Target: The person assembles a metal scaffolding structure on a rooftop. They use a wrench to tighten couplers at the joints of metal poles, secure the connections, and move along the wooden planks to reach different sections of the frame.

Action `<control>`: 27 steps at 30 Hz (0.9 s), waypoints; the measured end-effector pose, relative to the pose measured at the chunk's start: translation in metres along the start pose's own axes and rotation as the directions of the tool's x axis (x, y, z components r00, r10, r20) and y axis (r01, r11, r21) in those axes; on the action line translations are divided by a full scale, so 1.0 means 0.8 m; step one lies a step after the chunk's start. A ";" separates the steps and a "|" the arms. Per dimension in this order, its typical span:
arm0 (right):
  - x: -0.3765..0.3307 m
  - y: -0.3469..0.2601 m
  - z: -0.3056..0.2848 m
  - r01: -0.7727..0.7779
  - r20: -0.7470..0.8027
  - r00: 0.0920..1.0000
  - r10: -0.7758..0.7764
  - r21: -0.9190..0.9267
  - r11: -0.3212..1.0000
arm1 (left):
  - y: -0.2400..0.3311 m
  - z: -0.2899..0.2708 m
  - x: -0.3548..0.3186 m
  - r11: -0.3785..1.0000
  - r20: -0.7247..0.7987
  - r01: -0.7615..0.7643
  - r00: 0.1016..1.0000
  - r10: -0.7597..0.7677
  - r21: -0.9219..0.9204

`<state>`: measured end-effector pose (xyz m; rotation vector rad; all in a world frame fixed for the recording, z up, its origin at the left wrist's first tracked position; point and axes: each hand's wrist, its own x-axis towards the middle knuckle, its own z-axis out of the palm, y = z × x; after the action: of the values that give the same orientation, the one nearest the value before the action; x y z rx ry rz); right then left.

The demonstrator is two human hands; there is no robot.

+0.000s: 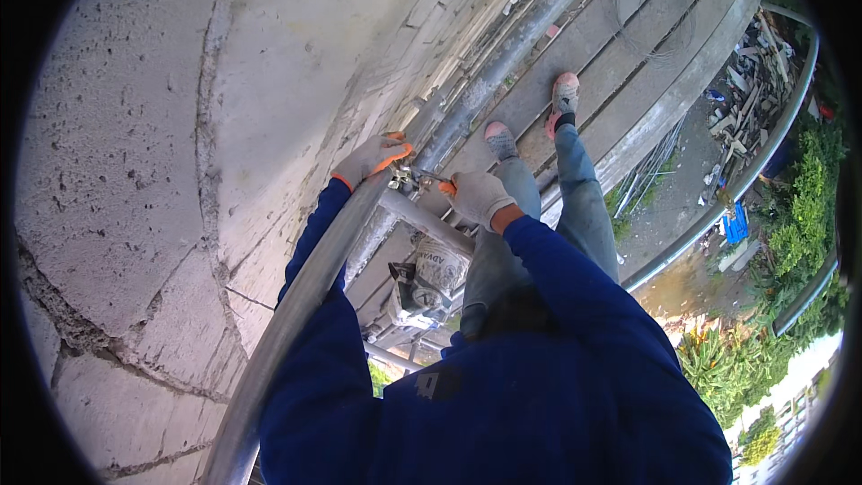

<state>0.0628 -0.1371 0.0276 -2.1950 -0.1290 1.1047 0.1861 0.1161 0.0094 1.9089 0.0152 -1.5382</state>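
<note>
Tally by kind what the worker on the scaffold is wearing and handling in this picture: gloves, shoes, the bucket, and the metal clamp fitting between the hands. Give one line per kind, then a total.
Gloves: 2, on the left hand and the right hand
Shoes: 2, left and right
Bucket: 1
Clamp fitting: 1
Total: 6

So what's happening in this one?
A person in a blue top stands on scaffold planks beside a block wall. Both gloved hands meet at a metal coupler where scaffold tubes cross: the left hand rests on the tube, the right hand works at the clamp. A bucket hangs below.
</note>
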 end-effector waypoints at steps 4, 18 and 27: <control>0.006 0.021 0.013 0.074 0.031 0.997 -0.073 -0.013 0.997 | 0.000 0.005 -0.001 0.998 0.063 -0.013 0.998 0.017 -0.063; -0.004 0.000 -0.005 0.013 0.104 0.994 -0.031 0.167 0.986 | 0.007 -0.001 -0.004 0.999 0.005 -0.032 0.999 0.032 -0.005; -0.032 -0.073 -0.025 -0.058 0.131 0.990 0.045 0.096 0.994 | -0.016 -0.004 0.028 0.999 0.148 -0.039 0.988 0.037 0.014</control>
<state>0.0733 -0.1116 0.0888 -2.0490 -0.0725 1.2548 0.1905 0.1189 -0.0160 1.7932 -0.0998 -1.6552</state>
